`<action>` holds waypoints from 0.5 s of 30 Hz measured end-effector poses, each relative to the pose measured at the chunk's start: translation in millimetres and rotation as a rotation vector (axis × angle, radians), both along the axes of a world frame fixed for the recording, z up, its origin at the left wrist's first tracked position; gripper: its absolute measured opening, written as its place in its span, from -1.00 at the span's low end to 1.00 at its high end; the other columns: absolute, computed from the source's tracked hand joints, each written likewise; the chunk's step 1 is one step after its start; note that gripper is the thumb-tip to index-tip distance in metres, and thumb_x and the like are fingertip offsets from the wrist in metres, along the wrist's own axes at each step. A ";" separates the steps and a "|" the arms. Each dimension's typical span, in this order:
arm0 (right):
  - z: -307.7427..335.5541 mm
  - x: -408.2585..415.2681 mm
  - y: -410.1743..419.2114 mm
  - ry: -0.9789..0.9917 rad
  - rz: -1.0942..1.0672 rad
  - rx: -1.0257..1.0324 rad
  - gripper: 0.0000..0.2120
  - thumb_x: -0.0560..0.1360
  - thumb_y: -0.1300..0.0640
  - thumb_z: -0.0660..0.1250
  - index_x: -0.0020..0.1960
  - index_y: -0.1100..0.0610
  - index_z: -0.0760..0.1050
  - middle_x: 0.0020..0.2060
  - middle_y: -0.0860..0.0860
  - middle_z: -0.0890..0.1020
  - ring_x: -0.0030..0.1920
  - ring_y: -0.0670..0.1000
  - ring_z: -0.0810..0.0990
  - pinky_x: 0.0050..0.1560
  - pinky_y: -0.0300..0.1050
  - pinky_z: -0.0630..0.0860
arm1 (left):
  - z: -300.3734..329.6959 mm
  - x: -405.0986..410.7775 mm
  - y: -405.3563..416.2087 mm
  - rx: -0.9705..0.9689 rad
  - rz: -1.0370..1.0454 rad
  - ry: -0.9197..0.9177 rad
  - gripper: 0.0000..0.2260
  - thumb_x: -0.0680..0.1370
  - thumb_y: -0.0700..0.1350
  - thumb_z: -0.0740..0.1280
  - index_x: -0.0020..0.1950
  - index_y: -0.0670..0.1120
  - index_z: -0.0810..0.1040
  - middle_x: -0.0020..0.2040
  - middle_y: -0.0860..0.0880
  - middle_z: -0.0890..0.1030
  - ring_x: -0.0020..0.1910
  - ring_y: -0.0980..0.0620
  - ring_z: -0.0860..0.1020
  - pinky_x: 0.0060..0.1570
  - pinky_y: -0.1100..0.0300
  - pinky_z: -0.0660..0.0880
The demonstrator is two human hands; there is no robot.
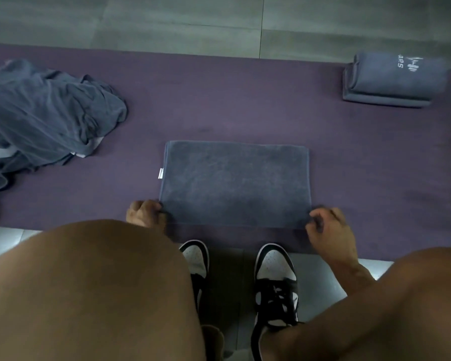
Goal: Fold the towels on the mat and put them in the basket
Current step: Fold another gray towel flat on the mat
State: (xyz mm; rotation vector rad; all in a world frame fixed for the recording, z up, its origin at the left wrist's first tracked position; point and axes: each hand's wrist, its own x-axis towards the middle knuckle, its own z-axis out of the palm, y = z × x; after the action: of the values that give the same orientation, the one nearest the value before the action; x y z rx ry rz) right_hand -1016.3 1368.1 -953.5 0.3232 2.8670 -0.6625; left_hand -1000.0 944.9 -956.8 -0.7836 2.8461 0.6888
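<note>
Towel (235,182), grey and folded flat on mat (245,113), near corners pinched in left grip (145,212) and right grip (328,227).

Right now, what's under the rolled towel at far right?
The rolled towel sits on a flat folded towel, on the purple mat. Anything between them is hidden.

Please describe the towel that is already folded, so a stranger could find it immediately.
Look at the purple mat across the floor. At its far right corner sits the folded towel, a compact thick bundle. Unlike the flat towel and the crumpled pile, it shows white lettering on top.
</note>
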 end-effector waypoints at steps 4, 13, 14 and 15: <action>-4.7 -31.1 -13.7 0.187 0.197 0.073 -0.64 0.44 0.10 0.33 0.22 0.17 0.55 0.17 0.12 0.54 0.10 0.23 0.56 0.08 0.16 0.53 | -2.1 -24.6 18.6 -0.203 -0.390 0.041 -0.56 0.38 0.06 0.20 0.21 -0.04 0.53 0.26 -0.12 0.46 0.15 -0.23 0.42 -0.02 -0.11 0.47; -43.9 -138.8 -55.4 0.015 0.538 0.358 -0.26 0.56 -0.22 -0.03 0.63 0.12 0.01 0.61 0.23 -0.04 0.60 0.27 -0.09 0.55 0.33 -0.09 | -45.1 -139.6 58.0 -0.314 -0.584 -0.149 -0.37 0.57 0.29 -0.10 0.61 0.14 -0.09 0.62 -0.11 -0.10 0.57 -0.29 -0.15 0.46 -0.37 -0.10; -50.6 -144.9 -54.2 -0.008 0.516 0.389 -0.26 0.57 -0.25 -0.07 0.64 0.09 -0.06 0.61 0.24 -0.08 0.60 0.28 -0.12 0.54 0.36 -0.14 | -52.1 -144.5 54.9 -0.342 -0.583 -0.167 -0.37 0.58 0.30 -0.14 0.61 0.14 -0.16 0.62 -0.12 -0.15 0.57 -0.30 -0.18 0.46 -0.38 -0.10; -57.8 -148.9 -51.9 -0.029 0.496 0.406 -0.26 0.58 -0.28 -0.10 0.64 0.06 -0.11 0.61 0.24 -0.12 0.60 0.27 -0.16 0.53 0.39 -0.17 | -61.0 -147.6 51.6 -0.371 -0.599 -0.166 -0.38 0.58 0.30 -0.17 0.61 0.13 -0.20 0.62 -0.14 -0.17 0.56 -0.30 -0.19 0.45 -0.39 -0.10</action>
State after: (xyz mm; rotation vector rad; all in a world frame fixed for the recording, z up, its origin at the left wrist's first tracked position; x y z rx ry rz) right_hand -1165.2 1316.1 -1011.3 -0.3206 2.8582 0.0132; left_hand -1147.6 996.5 -1017.8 0.0137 2.8459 0.0137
